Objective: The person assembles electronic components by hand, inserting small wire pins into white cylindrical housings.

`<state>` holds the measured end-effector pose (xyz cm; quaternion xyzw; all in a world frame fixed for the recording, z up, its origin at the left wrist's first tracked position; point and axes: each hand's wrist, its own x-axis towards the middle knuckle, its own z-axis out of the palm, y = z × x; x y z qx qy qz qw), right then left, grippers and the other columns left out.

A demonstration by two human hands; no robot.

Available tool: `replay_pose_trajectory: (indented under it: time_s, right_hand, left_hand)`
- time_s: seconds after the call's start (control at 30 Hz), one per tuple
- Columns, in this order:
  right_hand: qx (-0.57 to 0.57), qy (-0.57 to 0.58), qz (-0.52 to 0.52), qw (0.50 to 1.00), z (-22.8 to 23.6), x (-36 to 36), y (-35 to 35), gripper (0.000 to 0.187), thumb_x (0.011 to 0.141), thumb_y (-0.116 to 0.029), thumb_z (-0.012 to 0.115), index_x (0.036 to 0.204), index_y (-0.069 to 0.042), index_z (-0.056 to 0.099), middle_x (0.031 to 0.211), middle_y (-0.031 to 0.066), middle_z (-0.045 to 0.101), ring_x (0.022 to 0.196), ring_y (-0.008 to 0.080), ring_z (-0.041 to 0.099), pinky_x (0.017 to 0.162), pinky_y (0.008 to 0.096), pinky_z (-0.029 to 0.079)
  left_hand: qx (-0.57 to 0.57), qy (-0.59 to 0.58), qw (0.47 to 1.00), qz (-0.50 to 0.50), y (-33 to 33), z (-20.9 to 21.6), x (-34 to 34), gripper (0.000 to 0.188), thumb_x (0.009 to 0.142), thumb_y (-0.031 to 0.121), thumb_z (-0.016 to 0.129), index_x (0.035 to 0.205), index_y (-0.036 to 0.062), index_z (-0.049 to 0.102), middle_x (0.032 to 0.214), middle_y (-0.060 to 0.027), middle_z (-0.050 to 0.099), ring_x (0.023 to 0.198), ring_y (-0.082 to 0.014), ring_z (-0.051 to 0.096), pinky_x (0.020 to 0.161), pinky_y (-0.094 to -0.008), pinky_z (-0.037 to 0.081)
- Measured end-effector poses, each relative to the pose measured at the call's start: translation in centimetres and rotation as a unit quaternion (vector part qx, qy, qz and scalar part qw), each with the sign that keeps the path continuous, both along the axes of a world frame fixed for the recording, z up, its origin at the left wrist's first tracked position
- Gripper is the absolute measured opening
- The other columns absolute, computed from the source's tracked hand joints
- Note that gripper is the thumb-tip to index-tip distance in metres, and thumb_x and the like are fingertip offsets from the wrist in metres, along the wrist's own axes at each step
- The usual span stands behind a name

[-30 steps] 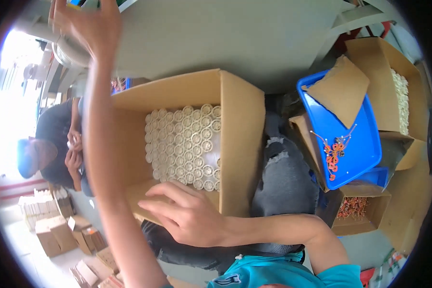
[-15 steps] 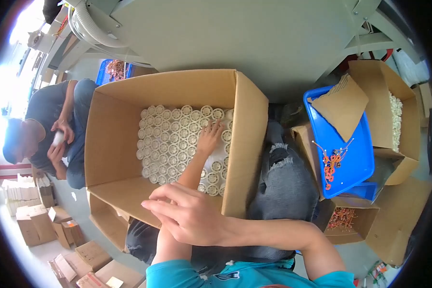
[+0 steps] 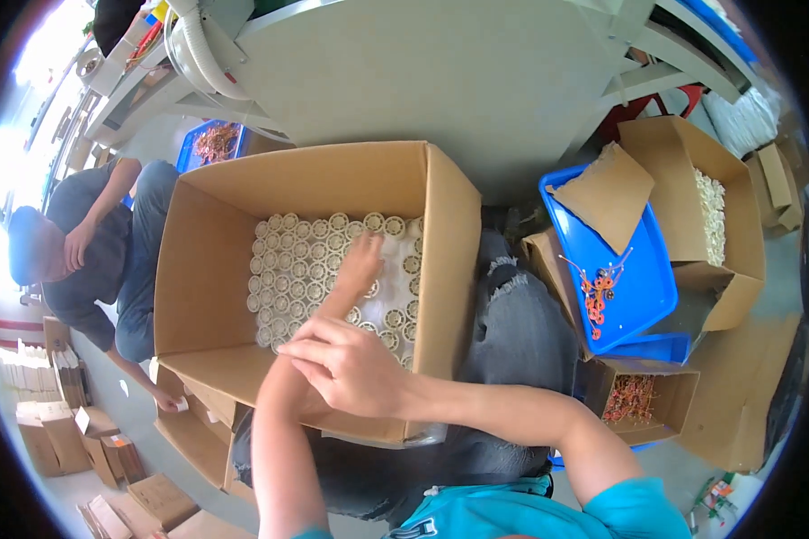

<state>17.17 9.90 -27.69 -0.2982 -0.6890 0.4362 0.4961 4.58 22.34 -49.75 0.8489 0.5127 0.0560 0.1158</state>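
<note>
A large cardboard box (image 3: 198,260) stands before me, with many round white plastic parts (image 3: 288,260) in close rows on its bottom. My left hand (image 3: 361,268) reaches down into it, fingers stretched out against the parts near the far side; its fingertips are partly hidden. Beside this hand, pale lining (image 3: 388,292) shows between the parts. Over my left forearm, near the front edge of the box, hangs my right hand (image 3: 346,364). Its fingers point left, loosely apart, and I see nothing in them.
At left sits another person (image 3: 90,234), one hand at a smaller carton (image 3: 198,440). A blue tray (image 3: 643,296) with orange wired parts (image 3: 598,296) is at right, near a carton of white pieces (image 3: 710,216). A grey machine panel (image 3: 422,72) rises behind the box.
My left hand has shifted left in the box, and more lining shows to its right. My right hand stays across my left arm. The other person has lowered one hand to a carton.
</note>
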Motion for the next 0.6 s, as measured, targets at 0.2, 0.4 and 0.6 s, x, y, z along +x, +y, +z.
replay_pose_trajectory:
  time_s: [0.2,0.4,0.6]
  right_hand:
    - [0.059,0.010,-0.033,0.998,0.8,0.0,1.0,0.020,0.085,-0.004,0.064,0.104,-0.001,0.071,0.097,0.0123,0.066,0.083,0.0272,0.066,0.071,0.0358,0.054]
    - [-0.013,0.034,-0.144,0.989,5.6,12.8,1.8,0.021,0.087,-0.004,0.066,0.108,-0.003,0.071,0.102,0.0090,0.067,0.086,0.0135,0.065,0.073,0.0283,0.054]
    - [-0.143,-0.320,-0.414,0.840,-2.9,30.9,-0.7,0.027,0.078,-0.007,0.072,0.105,-0.003,0.073,0.106,0.0199,0.070,0.097,0.0272,0.070,0.085,0.0351,0.054]
  left_hand:
    - [-0.033,-0.199,0.959,0.201,-1.4,9.6,-4.6,0.061,0.078,0.004,0.075,0.132,0.0026,0.048,0.126,-0.0211,0.049,0.116,-0.0318,0.052,0.093,-0.0405,0.049]
    - [-0.264,-0.741,0.586,0.195,-12.5,21.6,1.5,0.037,0.091,0.010,0.061,0.122,-0.0060,0.047,0.118,-0.0192,0.056,0.117,-0.0285,0.055,0.106,-0.0396,0.046]
    - [-0.322,-0.816,0.441,0.192,-17.2,23.8,1.5,0.039,0.088,0.009,0.063,0.121,-0.0043,0.049,0.111,-0.0179,0.059,0.109,-0.0275,0.059,0.101,-0.0400,0.048]
